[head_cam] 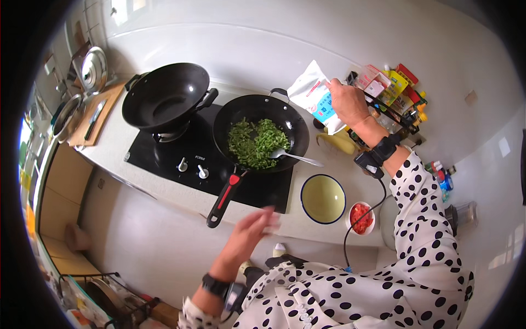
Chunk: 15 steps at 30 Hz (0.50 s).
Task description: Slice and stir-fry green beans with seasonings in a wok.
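My right hand grips a white plastic packet with blue print and writing on it. The packet hangs near the right rim of a black wok. Chopped green vegetables cover the wok's bottom, and a metal spoon rests in them with its handle over the rim. Blurred, my left hand is in front of the counter edge, right of the wok's black and red handle. It appears to hold nothing. A yellowish enamel bowl with a blue rim stands right of the hob.
On the left of the black gas hob sits a second, tilted wok. A knife lies on a wooden board. Right are diced red vegetables in a small bowl, a yellow-green vegetable and a condiment rack. A cable hangs from my right wrist.
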Available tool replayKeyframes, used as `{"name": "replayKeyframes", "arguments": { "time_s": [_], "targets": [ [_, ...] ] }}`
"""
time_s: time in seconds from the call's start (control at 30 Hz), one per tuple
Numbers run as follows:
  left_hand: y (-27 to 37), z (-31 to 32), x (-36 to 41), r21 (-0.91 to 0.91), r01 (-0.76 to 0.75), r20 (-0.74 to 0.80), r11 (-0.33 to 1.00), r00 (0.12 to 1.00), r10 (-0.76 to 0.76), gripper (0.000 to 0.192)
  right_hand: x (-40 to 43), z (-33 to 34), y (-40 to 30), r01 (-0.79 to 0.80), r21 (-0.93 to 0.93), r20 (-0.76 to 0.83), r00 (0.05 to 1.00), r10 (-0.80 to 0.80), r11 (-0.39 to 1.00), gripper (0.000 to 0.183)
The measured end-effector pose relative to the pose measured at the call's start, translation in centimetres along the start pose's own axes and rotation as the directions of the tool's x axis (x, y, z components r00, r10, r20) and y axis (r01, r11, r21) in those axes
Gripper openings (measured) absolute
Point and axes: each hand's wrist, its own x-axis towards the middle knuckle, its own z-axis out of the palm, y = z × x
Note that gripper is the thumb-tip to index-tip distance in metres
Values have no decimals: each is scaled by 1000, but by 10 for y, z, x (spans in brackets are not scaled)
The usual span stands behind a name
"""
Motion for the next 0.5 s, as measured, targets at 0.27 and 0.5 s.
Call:
{"name": "replayKeyframes", "arguments": {
  "time_s": [0.27, 0.5],
  "targets": [
    [80, 70, 167, -456, -153, 33, 877, 982, 188, 35, 8, 1, -58, 47, 1, 133, 990, -47, 999, 27],
    [64, 80, 247, -696, -237, -146, 678, 971, 189, 28, -1, 21, -53, 19, 17, 210, 977, -22, 1000, 27]
  ]
}}
